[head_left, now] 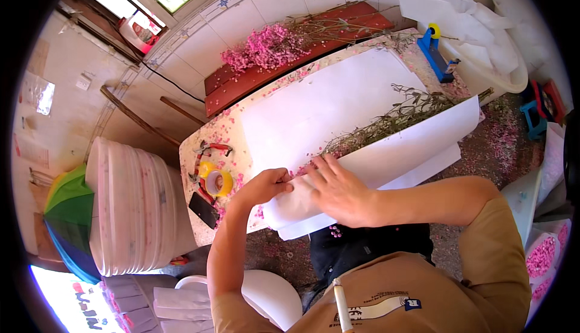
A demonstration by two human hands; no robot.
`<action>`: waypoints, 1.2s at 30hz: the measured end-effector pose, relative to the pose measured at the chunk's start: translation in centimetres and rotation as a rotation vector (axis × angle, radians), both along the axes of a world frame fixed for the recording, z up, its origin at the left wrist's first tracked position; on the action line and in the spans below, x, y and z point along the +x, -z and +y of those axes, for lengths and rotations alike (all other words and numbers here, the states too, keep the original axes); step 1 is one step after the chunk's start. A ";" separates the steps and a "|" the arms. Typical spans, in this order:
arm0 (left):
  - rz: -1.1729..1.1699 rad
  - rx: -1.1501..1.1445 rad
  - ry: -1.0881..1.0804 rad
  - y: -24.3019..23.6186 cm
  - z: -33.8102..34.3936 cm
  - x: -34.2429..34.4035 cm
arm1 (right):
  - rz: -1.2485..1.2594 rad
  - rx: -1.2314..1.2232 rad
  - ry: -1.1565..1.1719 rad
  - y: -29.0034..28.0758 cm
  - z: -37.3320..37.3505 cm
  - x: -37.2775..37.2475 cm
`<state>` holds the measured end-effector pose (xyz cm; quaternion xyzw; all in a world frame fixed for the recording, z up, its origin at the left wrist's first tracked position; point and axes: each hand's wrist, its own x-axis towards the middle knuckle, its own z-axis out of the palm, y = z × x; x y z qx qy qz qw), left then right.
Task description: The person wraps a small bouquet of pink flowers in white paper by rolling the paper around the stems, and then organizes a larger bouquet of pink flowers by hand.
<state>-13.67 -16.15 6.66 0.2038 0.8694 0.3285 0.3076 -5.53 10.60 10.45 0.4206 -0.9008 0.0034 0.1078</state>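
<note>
My left hand [269,183] is closed on the near left end of a white paper sheet [423,143], which is curved around a long bunch of green stems [405,111] with some pink blossoms showing at its left. My right hand [335,188] lies on that paper with its fingers stretched out. A stack of flat white sheets [326,97] lies behind the bunch on the speckled worktable. Pruning shears [214,147], a yellow tape roll [219,183] and a black phone [203,209] are beside my left hand.
Pink flowers [272,46] lie on a red board along the wall. A blue tape dispenser [438,58] stands at the back right, near a white tub [513,79]. Stacked white buckets [127,206] and an umbrella [69,206] are at left. A cigarette [341,303] hangs below the camera.
</note>
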 end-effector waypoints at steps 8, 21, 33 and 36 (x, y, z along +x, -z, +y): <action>0.814 -0.092 -0.014 -0.7 0.9 -0.1 | -0.564 0.097 -0.030 3.2 0.4 -8.3; -0.046 -0.406 0.254 -1.1 3.3 -6.1 | -0.895 0.301 0.029 2.8 4.3 -17.3; 1.069 -0.373 0.091 3.0 4.4 8.7 | -0.188 -0.035 -0.050 7.4 6.7 -2.9; 0.823 -0.343 0.093 1.6 3.9 7.6 | -0.369 -0.013 -0.003 5.2 6.1 -3.7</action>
